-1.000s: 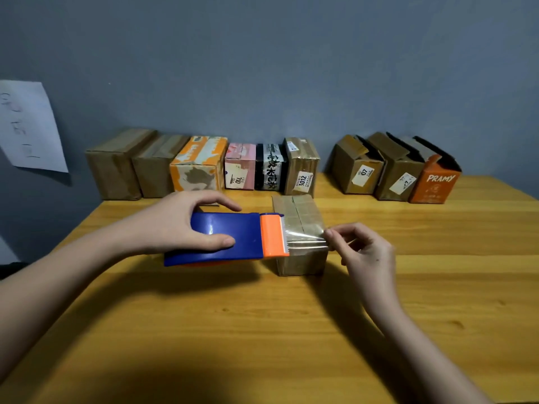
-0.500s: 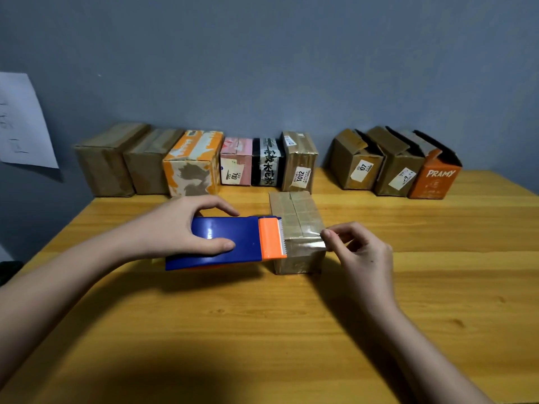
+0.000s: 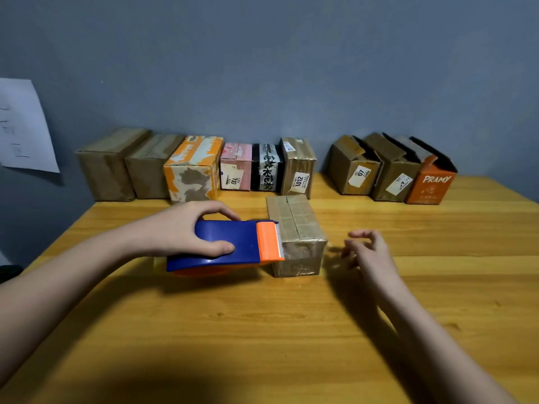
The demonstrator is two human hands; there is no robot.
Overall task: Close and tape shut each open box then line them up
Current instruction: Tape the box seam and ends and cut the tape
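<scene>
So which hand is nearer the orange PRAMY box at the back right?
The right hand. It hovers over the table in front of and to the left of the PRAMY box; the left hand, gripping the tape dispenser, is much farther left.

Glossy blue-and-orange plastic tape dispenser point(image 3: 227, 243); brown cardboard box point(image 3: 296, 234) under shiny, probably clear, tape (creased at six o'clock); smooth varnished wooden worktop point(image 3: 262, 330).

Both forearms bare; left hand point(image 3: 186, 228), right hand point(image 3: 369, 252) ungloved.
</scene>
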